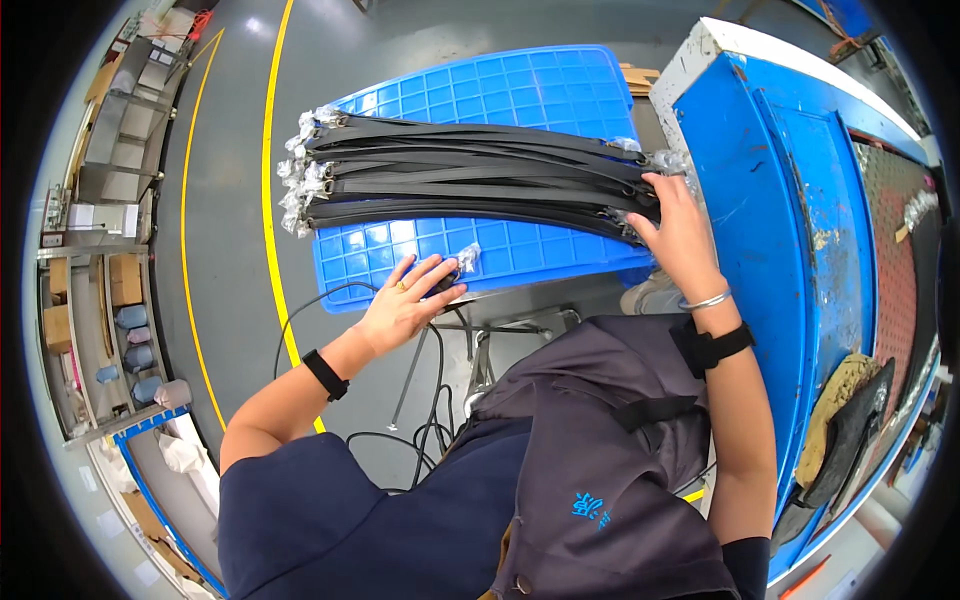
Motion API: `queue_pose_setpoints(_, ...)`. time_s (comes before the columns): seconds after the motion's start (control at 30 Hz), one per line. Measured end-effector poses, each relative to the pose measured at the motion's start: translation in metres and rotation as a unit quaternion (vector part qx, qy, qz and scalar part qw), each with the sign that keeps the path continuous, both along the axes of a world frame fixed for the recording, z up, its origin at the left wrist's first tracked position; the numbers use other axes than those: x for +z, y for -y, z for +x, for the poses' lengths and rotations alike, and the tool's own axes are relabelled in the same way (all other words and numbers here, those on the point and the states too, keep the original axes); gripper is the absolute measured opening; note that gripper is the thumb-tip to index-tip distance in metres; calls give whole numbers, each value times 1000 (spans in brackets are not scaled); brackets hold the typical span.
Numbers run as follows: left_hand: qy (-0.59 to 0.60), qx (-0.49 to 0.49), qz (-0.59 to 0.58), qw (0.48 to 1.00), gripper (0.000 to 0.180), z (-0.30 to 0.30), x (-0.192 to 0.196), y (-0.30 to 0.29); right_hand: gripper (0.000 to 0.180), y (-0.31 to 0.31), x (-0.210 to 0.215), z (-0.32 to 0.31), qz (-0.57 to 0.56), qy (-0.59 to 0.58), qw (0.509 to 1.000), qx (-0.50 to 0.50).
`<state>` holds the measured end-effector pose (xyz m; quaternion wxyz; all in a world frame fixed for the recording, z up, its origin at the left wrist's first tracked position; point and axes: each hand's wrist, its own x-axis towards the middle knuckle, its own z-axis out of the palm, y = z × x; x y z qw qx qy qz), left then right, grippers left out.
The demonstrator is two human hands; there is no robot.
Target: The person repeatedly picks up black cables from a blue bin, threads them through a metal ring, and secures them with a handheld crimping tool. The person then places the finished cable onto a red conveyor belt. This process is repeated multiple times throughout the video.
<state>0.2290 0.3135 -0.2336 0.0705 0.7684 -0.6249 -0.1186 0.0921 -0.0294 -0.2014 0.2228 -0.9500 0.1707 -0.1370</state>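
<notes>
A thick bundle of black straps (470, 175) lies across a blue gridded plastic surface (520, 85). Clear plastic wraps the metal fittings (310, 180) at its left end. My right hand (680, 230) rests at the right end of the bundle, thumb and fingers apart, touching the strap ends. At the near edge of the blue surface lies my left hand (405, 308), fingers stretched out over a small dark piece that they mostly hide. A crumpled clear plastic wrap (468, 258) sits just beyond those fingertips.
A blue cabinet (750, 190) with a white top edge stands close on the right. Black cables (435, 430) hang below the near edge, by a metal stand (482, 365). Shelves with boxes (125, 280) line the far left, beyond yellow floor lines (270, 150).
</notes>
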Motion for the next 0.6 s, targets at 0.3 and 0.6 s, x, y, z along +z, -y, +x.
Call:
queue_pose_setpoints(0.3, -40, 31, -71, 996, 35, 0, 5, 9, 45, 0, 1, -10, -18, -8, 1000, -22)
queue_pose_setpoints(0.6, -141, 142, -172, 965, 18, -23, 21, 38, 37, -15, 25, -34, 57, 59, 996, -16)
